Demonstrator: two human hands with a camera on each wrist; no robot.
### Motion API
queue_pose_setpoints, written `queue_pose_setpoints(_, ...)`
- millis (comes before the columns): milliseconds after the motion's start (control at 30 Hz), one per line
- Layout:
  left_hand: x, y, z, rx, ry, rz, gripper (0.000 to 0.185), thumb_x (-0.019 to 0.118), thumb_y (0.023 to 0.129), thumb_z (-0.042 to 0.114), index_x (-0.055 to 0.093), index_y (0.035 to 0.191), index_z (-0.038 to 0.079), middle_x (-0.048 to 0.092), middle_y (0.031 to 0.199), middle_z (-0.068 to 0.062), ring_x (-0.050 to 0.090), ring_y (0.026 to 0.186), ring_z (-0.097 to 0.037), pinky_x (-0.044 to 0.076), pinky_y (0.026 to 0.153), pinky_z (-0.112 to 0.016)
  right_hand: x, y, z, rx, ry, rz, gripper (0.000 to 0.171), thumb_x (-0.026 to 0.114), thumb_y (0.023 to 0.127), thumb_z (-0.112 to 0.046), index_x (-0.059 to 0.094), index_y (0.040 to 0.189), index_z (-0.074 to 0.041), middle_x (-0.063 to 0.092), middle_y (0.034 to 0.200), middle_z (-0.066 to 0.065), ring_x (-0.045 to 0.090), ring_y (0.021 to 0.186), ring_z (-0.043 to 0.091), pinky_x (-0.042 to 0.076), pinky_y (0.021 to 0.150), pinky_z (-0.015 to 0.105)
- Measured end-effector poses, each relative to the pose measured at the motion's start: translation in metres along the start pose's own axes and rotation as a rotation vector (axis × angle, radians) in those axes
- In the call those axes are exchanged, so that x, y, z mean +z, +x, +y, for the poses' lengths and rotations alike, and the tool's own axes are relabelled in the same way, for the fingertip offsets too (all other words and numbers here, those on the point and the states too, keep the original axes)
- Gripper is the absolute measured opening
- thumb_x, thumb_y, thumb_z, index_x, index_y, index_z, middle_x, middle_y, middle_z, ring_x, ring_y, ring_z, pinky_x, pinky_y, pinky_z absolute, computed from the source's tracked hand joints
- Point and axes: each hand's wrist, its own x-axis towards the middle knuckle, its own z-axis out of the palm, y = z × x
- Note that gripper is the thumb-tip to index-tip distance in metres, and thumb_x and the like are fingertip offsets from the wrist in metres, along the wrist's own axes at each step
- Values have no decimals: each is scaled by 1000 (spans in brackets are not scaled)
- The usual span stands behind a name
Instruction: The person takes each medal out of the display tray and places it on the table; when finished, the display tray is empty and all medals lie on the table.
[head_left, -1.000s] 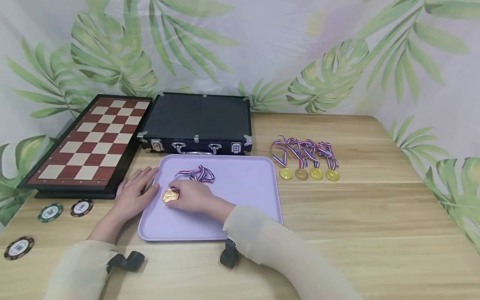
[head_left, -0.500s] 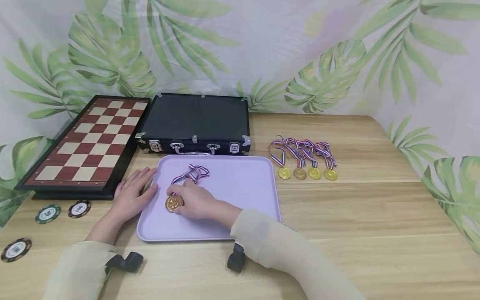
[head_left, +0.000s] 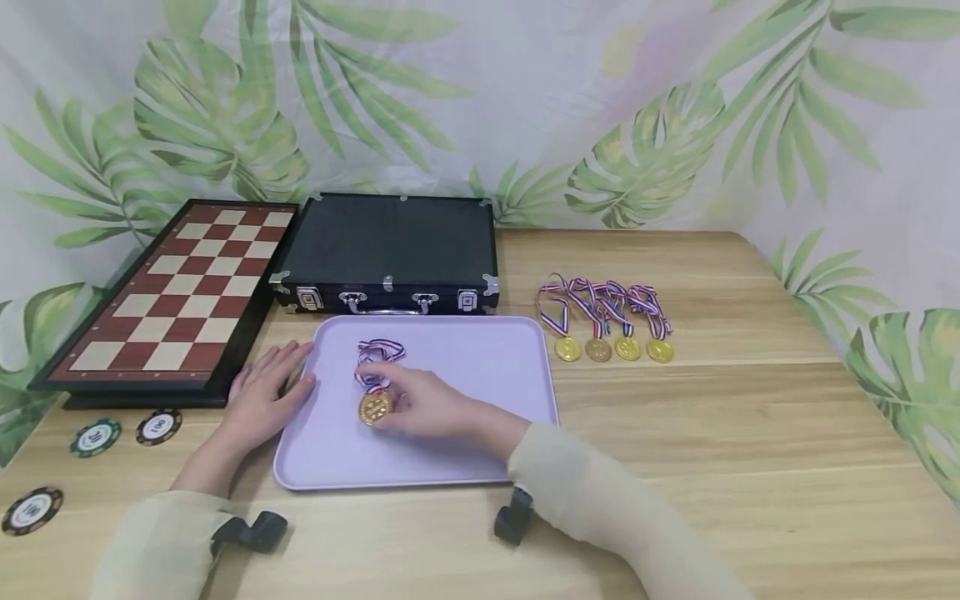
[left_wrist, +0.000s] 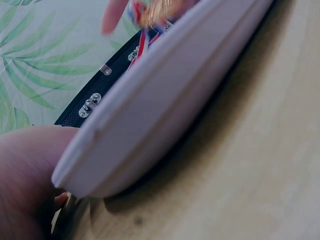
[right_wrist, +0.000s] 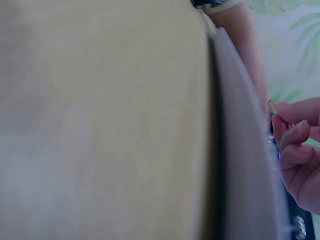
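Note:
A gold medal (head_left: 375, 408) on a red, white and blue striped ribbon (head_left: 378, 354) is over the lilac tray (head_left: 480, 400). My right hand (head_left: 431, 404) pinches the medal's right side between thumb and fingers; the right wrist view shows its thin edge at the fingertips. The ribbon lies bunched on the tray behind the medal. My left hand (head_left: 262, 396) rests at the tray's left rim with its fingers extended. In the left wrist view the tray wall (left_wrist: 150, 110) fills the middle, and the medal (left_wrist: 160, 12) appears blurred above the rim.
Right of the tray, several ribboned medals (head_left: 598, 349) lie in a row. Behind it stands a black case (head_left: 390, 242) with metal latches. A checkered board (head_left: 180, 292) is at the left, with poker chips (head_left: 96, 437) in front of it.
My right hand has moved right with the medal, whose ribbon has shifted along the tray and bunched closer to it. My left hand has stayed at the rim.

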Motion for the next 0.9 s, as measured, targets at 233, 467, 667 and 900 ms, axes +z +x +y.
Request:
queue_pose_setpoints(233,0,0,1,-5,-11,-8,50,41,89,32,34,132,6,28,133,-24,15,123,-39,0,94,-56,-56,-46,-5,69,180,47,65,65,73,2,35,129,-12,58,79,5,53,61,18,45,54,25)
queue_pose_setpoints(467,1,0,-1,3,-20,-5,50,41,89,32,34,132,7,28,133,-24,15,123,-39,0,94,-55,-110,-95,-4,107,227,149,52,64,73,5,42,118,-7,59,79,10,52,55,18,41,49,23)
queue_pose_setpoints(667,1,1,-1,4,-25,-10,50,41,89,32,33,133,7,27,134,-23,15,124,-39,-1,94,-55,-153,-134,-8,39,235,275,48,61,72,12,44,115,1,52,73,17,47,50,13,36,42,20)
queue_pose_setpoints(900,-1,0,0,7,-32,-4,49,42,89,30,33,133,8,28,133,-23,15,124,-39,-1,94,-55,-195,-177,-23,-78,262,452,50,55,73,17,48,118,-2,53,75,11,47,54,11,35,40,19)
